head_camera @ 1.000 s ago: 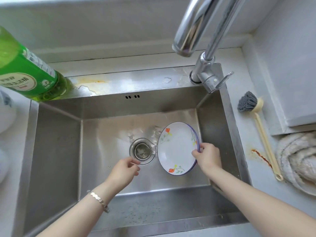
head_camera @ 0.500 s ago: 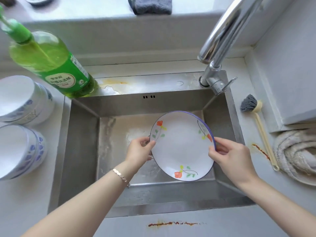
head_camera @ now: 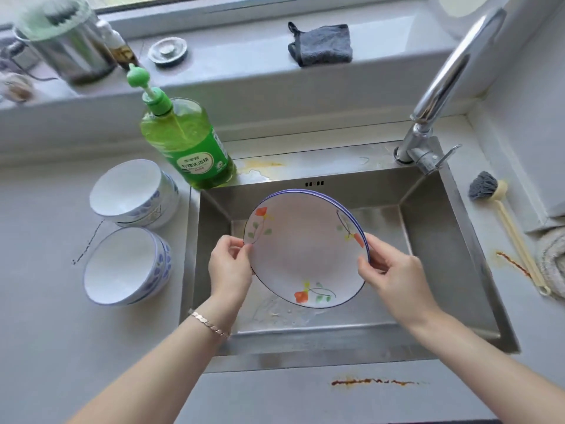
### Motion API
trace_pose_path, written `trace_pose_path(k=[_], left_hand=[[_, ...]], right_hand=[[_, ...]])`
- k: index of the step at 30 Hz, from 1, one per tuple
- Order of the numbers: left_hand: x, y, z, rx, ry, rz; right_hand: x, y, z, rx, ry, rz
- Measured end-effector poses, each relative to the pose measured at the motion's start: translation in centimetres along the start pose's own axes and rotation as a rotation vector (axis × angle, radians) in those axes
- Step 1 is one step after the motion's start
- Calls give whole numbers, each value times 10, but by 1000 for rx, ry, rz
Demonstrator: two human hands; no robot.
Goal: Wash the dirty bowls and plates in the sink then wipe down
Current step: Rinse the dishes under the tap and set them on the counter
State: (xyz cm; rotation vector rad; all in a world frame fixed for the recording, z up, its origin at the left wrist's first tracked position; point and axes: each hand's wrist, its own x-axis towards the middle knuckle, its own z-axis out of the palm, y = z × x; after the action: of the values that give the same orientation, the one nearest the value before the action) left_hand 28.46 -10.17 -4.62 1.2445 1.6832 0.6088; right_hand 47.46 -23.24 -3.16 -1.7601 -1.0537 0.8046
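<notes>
Held a stack of flowered plates in mid-frame, clear above the floor of the steel sink and tilted toward the camera. Pinched the stack's left rim between thumb and fingers of the left hand; wrapped the right hand round the right rim, thumb on the face, fingers behind. Looked like two or three plates nested, going by the doubled blue edges at the upper right, though too blurred there to count. Saw no water from the faucet at the upper right. Noted two piles of blue-and-white bowls on the counter at the left, near the green dish-soap bottle, and a dish brush on the counter at the right.

Judged as a two-handed carry of the stack. Called for a firm hold on all rims together, since glazed, possibly wet plates slide on one another once tilted. Best levelled out first, kept away from the sink's wall and the faucet, and set down flat before letting go with either hand.
</notes>
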Motion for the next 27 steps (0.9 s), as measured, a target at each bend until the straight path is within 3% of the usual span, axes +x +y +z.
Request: trace_pose_path(k=[9, 19, 24, 27], left_hand=[[-1, 43, -44, -203, 59, 366], [-7, 73, -52, -316, 52, 477], [-9, 69, -55, -280, 38, 501], [-8, 57, -58, -123, 9, 458]], right_hand=[[4, -16, 16, 11, 153, -255], [19, -53, -8, -7, 263, -484], [15, -59, -13, -24, 246, -493], [10, -59, -11, 51, 129, -340]])
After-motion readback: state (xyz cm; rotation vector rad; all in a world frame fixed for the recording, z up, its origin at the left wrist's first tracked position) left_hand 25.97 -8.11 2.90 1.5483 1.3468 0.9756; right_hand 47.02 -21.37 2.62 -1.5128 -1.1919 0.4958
